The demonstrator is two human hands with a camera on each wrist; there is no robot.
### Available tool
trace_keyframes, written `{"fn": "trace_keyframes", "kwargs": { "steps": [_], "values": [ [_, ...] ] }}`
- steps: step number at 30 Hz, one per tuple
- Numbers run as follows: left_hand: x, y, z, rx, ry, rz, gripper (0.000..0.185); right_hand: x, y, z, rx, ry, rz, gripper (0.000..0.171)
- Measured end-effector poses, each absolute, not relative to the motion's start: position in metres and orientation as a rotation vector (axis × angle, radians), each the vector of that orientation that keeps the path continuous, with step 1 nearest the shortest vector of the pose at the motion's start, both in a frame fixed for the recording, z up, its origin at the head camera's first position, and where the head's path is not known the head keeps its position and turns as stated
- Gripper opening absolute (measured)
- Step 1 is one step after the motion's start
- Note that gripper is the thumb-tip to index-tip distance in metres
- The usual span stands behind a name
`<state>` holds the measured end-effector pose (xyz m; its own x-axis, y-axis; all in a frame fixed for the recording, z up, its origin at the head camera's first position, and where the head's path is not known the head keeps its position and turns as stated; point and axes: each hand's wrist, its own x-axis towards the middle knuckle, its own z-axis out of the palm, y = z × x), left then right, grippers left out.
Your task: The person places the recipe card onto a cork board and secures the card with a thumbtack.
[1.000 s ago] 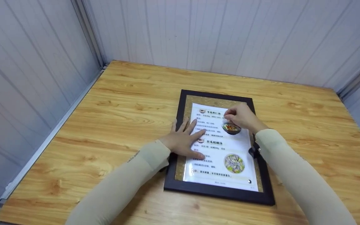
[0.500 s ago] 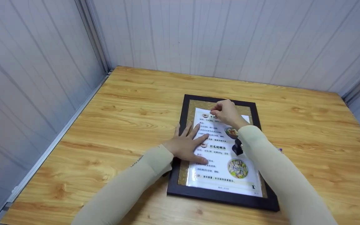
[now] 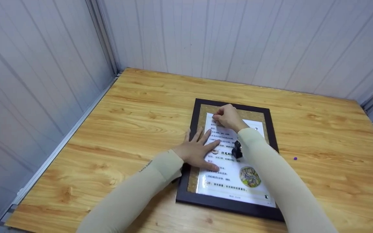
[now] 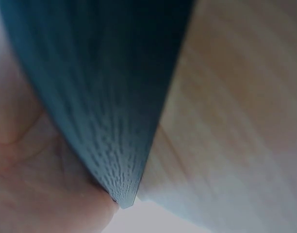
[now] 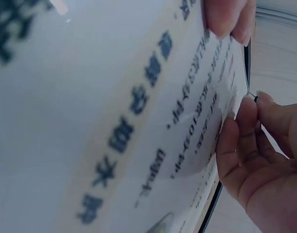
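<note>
Table of pale wood, bearing near its right middle 1 dark picture frame whose long axis runs from the near edge toward the far wall. Inside lies a glossy printed sheet on a cork-coloured backing. Left hand, fingers straight and spread, presses flat across the frame's left rail and the sheet's left margin. Right hand, the nearer to the sheet's far-left corner, has its fingertips closed in a pinch on something small and dark there, possibly a pin; the sheet extends from those fingers back toward the person. 1 purple speck sits right of the frame.
</note>
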<state>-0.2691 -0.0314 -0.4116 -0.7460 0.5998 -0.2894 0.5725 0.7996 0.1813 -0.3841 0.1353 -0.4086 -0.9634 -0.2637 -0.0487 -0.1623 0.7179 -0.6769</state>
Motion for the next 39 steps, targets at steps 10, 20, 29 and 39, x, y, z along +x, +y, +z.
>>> {"fn": "trace_keyframes", "kwargs": {
  "steps": [10, 20, 29, 39],
  "values": [
    [-0.269, -0.031, -0.412, 0.887, 2.650, 0.100, 0.098, -0.384, 0.133, -0.409, -0.330, 2.772, -1.046, 0.012],
    [-0.270, -0.031, -0.411, 0.888, 2.644, 0.120, 0.098, -0.383, 0.130, -0.410, -0.367, 2.820, -1.017, 0.012],
    [-0.270, -0.032, -0.411, 0.885, 2.647, 0.132, 0.097, -0.384, 0.127, -0.410, -0.379, 2.832, -0.984, 0.012],
    [-0.268, -0.033, -0.410, 0.884, 2.647, 0.145, 0.098, -0.382, 0.125, -0.408, -0.440, 2.869, -0.926, 0.013]
  ]
}}
